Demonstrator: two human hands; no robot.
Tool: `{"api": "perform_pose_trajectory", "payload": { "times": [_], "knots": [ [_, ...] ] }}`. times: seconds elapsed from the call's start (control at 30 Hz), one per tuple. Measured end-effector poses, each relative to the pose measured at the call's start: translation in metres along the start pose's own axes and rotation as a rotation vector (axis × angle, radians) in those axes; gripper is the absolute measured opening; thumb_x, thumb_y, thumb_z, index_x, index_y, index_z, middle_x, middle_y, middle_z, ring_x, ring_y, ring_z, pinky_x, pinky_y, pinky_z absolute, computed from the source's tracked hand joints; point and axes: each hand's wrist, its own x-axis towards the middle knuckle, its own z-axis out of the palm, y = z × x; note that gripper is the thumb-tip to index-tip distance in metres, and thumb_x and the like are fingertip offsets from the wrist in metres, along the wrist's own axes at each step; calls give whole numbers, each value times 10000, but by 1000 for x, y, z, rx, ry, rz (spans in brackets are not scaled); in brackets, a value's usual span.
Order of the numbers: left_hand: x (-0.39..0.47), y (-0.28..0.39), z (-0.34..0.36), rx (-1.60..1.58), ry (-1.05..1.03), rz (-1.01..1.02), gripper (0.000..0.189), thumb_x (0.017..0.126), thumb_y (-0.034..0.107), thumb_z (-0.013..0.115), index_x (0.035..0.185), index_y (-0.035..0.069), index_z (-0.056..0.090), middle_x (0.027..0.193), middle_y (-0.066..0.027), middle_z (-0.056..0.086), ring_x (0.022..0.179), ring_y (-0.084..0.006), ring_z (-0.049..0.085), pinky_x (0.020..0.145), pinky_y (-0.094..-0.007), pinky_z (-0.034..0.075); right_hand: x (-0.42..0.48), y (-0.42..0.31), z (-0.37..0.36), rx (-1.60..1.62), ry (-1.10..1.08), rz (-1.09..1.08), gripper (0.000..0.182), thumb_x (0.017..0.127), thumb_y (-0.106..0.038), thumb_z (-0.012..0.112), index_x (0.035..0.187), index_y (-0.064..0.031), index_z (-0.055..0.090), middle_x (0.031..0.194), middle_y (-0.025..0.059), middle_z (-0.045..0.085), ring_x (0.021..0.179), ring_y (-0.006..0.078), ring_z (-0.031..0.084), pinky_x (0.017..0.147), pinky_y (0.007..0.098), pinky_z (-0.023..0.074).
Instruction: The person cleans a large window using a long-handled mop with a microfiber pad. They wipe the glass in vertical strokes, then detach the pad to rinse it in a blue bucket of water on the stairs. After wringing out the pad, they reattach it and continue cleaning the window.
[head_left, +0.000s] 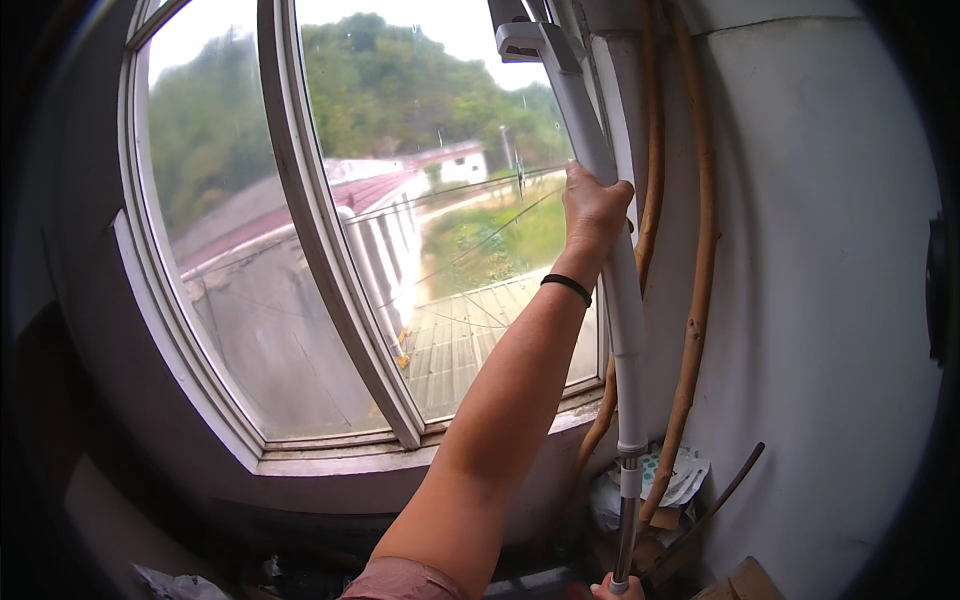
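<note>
My left hand (596, 206), with a black band on its wrist, reaches up and is wrapped around the thick white upper part of a long-handled cleaning tool (624, 307). At the bottom edge, my right hand (619, 589) grips the tool's lower end, below a shiny metal tube (627, 517); most of that hand is cut off by the frame. The tool stands nearly upright before the right side of a window (442, 247). Its grey and white head (525, 41) is up by the glass, partly beyond the top edge. I cannot tell whether it touches the pane.
Two wooden poles (697, 300) lean in the corner beside the white wall (817, 262). Below them are plastic bags (679, 472), a dark rod (720, 495) and cardboard (739, 581). The window's frame (337, 225) and sill (345, 461) run along the left.
</note>
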Motion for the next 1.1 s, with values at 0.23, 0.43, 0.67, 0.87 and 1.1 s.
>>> {"api": "perform_pose_trajectory", "payload": {
  "times": [0.23,0.43,0.67,0.87,1.1],
  "knots": [
    [-129,-95,1,-234,-133,-104,409,778,141,646,1063,-11,394,759,-168,590,652,-259,641,589,-376,538,-64,96,-50,-302,63,77,333,909,-189,648,639,-81,486,508,-11,435,455,101,414,429,314,325],
    [-328,-144,-7,-78,-80,-241,444,814,174,707,1102,3,416,854,-114,577,694,-201,627,640,-349,526,-179,263,-111,-381,84,322,268,860,-192,692,699,-30,552,562,6,497,541,109,459,480,355,383],
    [-523,-211,-26,113,-110,-589,461,818,228,734,1053,16,399,846,-188,633,738,-315,680,668,-408,547,-186,275,-98,-495,145,344,249,857,-191,692,717,-21,574,574,13,513,549,110,468,487,358,394],
    [-515,-197,-52,-232,-87,-744,379,839,107,707,1019,33,381,746,-84,578,544,-168,618,491,-316,523,-188,274,-88,-484,156,331,235,853,-190,691,733,-14,593,585,19,528,556,112,476,493,361,403],
    [-442,-147,-109,-369,-31,-690,334,874,9,631,1057,44,353,774,-76,569,542,-179,609,488,-316,518,-218,296,-88,-450,74,366,222,849,-189,691,752,-5,615,598,27,545,565,113,485,500,364,414]
  ]
}}
